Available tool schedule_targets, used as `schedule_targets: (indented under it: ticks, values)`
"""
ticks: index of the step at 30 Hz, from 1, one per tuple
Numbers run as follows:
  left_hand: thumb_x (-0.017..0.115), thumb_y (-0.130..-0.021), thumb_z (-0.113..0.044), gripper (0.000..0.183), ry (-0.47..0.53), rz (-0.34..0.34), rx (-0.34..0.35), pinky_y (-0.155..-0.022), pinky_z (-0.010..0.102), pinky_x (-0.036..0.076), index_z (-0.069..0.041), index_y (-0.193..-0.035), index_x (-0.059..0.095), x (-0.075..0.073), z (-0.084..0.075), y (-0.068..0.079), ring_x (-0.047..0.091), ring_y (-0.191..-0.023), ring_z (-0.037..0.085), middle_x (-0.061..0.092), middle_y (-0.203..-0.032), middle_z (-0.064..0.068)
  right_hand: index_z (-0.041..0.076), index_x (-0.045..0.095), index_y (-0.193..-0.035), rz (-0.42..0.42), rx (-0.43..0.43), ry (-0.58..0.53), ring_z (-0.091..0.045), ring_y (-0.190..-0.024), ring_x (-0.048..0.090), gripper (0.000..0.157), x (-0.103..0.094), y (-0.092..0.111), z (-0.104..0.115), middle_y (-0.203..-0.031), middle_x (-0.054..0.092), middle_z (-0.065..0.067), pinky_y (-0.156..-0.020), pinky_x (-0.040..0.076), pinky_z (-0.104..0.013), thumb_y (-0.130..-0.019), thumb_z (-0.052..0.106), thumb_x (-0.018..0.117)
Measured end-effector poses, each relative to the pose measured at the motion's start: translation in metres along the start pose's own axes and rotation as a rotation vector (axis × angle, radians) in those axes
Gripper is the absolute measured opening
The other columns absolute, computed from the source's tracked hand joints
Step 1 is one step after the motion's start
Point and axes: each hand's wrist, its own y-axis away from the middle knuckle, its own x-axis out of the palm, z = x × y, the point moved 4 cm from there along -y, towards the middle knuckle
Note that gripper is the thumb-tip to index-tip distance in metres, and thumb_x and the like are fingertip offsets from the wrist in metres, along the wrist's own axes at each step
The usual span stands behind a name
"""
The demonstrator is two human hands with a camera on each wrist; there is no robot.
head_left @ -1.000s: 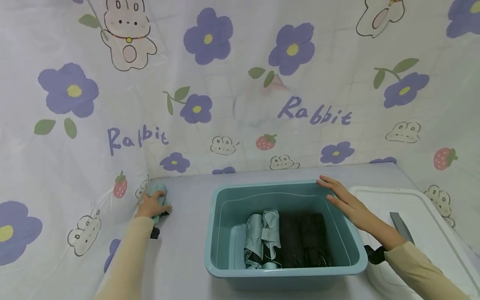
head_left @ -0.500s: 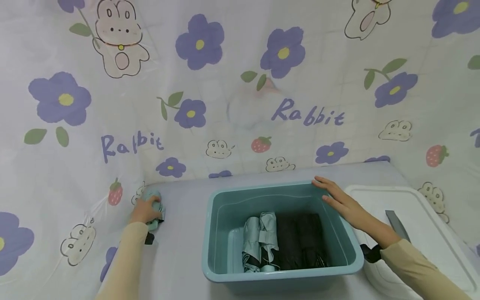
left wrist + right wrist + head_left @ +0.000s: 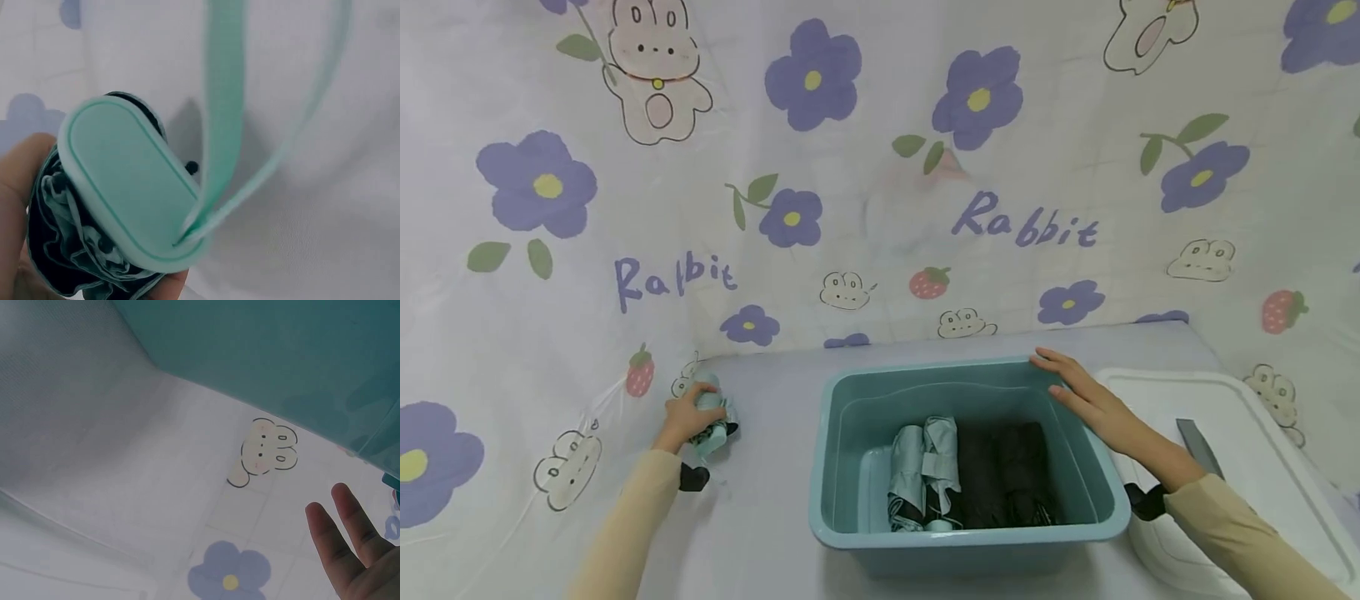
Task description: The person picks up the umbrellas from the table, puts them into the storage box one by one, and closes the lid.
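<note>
At the table's far left, my left hand (image 3: 683, 415) grips a folded umbrella (image 3: 709, 437) in pale teal fabric. The left wrist view shows the umbrella's flat, oval mint handle (image 3: 128, 181) end-on, with a strap (image 3: 225, 94) looping from it and gathered dark-lined fabric behind. My right hand (image 3: 1093, 410) lies at the right rim of a teal plastic bin (image 3: 853, 542), fingers extended. Inside the bin, two pale teal folded umbrellas (image 3: 908, 471) lie side by side, with black folded umbrellas (image 3: 1003, 475) to their right.
A white lid (image 3: 1157, 387) with a grey handle (image 3: 1199, 448) lies right of the bin, under my right forearm. A patterned curtain (image 3: 880, 150) with flowers and rabbits rises behind the table and along both sides.
My left hand has closed round the umbrella and turned it, so its handle end now shows below the fingers. The right hand keeps its place at the bin rim.
</note>
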Motion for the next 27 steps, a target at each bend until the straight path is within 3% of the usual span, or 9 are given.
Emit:
schedule_targets:
  ticks: [4, 9, 13, 19, 27]
  values:
    - [0.062, -0.086, -0.030, 0.054, 0.098, 0.011, -0.022, -0.084, 0.056, 0.041, -0.011, -0.132, 0.040, -0.005, -0.013, 0.002, 0.030, -0.116, 0.048, 0.026, -0.136, 0.038, 0.009, 0.031, -0.144, -0.023, -0.003, 0.003, -0.041, -0.137, 0.017, 0.045, -0.003, 0.003, -0.001, -0.152, 0.019, -0.014, -0.095, 0.019, -0.071, -0.100, 0.012, 0.039]
    - [0.060, -0.088, -0.034, 0.060, 0.253, 0.073, -0.036, -0.070, 0.040, 0.050, -0.012, -0.137, 0.034, -0.007, -0.031, 0.012, 0.038, -0.112, 0.040, 0.021, -0.144, 0.029, 0.007, 0.031, -0.144, -0.020, 0.002, -0.009, -0.012, -0.140, 0.013, 0.045, -0.003, 0.011, -0.001, -0.152, 0.018, -0.013, -0.095, 0.019, -0.071, -0.100, 0.012, 0.039]
    - [0.060, -0.089, -0.034, 0.060, 0.370, 0.086, -0.030, -0.065, 0.037, 0.052, -0.012, -0.138, 0.031, -0.013, -0.047, 0.019, 0.043, -0.105, 0.034, 0.017, -0.146, 0.025, 0.008, 0.031, -0.145, -0.022, -0.007, -0.017, 0.002, -0.136, 0.011, 0.046, -0.003, 0.010, 0.000, -0.152, 0.018, -0.011, -0.094, 0.019, -0.071, -0.100, 0.012, 0.039]
    - [0.060, -0.089, -0.030, 0.060, 0.484, 0.111, -0.041, -0.068, 0.038, 0.054, -0.015, -0.138, 0.029, -0.017, -0.064, 0.029, 0.047, -0.096, 0.029, 0.012, -0.146, 0.024, 0.009, 0.030, -0.145, -0.017, -0.020, -0.019, 0.004, -0.136, 0.011, 0.046, -0.003, 0.003, 0.001, -0.152, 0.018, -0.009, -0.094, 0.018, -0.072, -0.100, 0.011, 0.039]
    - [0.059, -0.089, -0.023, 0.062, 0.549, 0.180, -0.009, -0.062, 0.033, 0.051, -0.016, -0.139, 0.023, -0.026, -0.087, 0.048, 0.051, -0.078, 0.021, 0.026, -0.130, 0.031, 0.010, 0.030, -0.145, -0.005, -0.038, -0.028, 0.002, -0.136, 0.012, 0.046, 0.003, -0.003, 0.003, -0.152, 0.018, -0.008, -0.094, 0.019, -0.071, -0.099, 0.011, 0.039]
